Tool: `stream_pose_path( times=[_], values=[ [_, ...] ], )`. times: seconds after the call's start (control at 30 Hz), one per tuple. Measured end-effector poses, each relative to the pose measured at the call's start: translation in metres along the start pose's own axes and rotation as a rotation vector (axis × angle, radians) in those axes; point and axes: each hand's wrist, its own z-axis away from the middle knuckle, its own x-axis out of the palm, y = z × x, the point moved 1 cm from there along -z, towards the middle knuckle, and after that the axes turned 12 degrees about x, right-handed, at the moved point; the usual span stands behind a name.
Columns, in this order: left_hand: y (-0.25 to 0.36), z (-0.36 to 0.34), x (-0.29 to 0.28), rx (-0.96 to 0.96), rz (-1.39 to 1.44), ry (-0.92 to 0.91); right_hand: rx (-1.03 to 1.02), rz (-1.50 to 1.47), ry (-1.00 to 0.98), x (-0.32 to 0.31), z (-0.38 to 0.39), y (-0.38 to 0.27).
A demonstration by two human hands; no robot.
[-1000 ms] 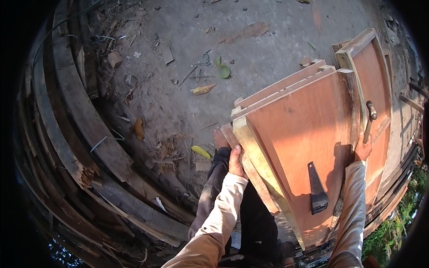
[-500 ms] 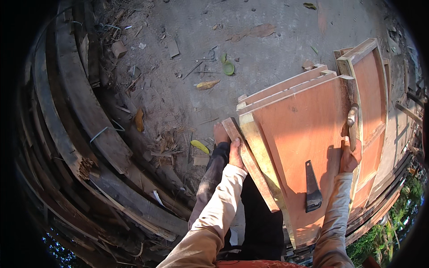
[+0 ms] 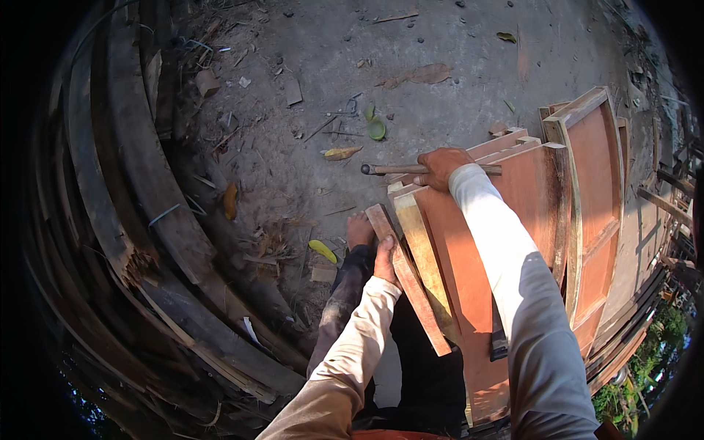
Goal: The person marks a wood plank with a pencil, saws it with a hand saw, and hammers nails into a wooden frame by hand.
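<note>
My left hand (image 3: 386,259) is closed around a short wooden batten (image 3: 414,290), which slants beside the pale edge board (image 3: 425,257) of a framed plywood panel (image 3: 462,249). Above the panel's far left corner, my right hand (image 3: 443,169) grips a hammer (image 3: 381,169) by its handle. The hammer lies nearly level, its head pointing left past the batten's upper end. On the panel, a handsaw (image 3: 499,343) is mostly hidden beneath my right forearm.
A second framed panel (image 3: 595,161) leans at the right. Stacked weathered planks (image 3: 132,147) curve along the left side. Dry leaves, wood scraps and a green cup-like object (image 3: 376,130) lie on the dusty ground. My bare foot (image 3: 359,230) is beside the batten.
My right hand has swung from the panel's right edge to its far left corner with the hammer, and my forearm now covers most of the saw. My left hand keeps hold of the batten.
</note>
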Motion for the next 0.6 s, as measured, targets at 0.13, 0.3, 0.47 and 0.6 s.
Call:
stream_pose_path(
  times=[0.13, 0.3, 0.47, 0.6],
  values=[
    [0.016, 0.02, -0.008, -0.043, 0.011, 0.031, -0.033, -0.031, -0.01, 0.019, 0.009, -0.011],
    [0.018, -0.002, -0.02, -0.093, -0.063, -0.011, 0.023, -0.078, 0.053, 0.015, 0.006, -0.01],
    [0.013, -0.003, -0.012, -0.035, 0.006, -0.009, 0.05, -0.169, 0.102, 0.029, 0.009, -0.003],
    [0.033, -0.025, -0.016, -0.077, -0.03, -0.078, 0.061, -0.276, 0.135, 0.003, 0.004, -0.015]
  ],
)
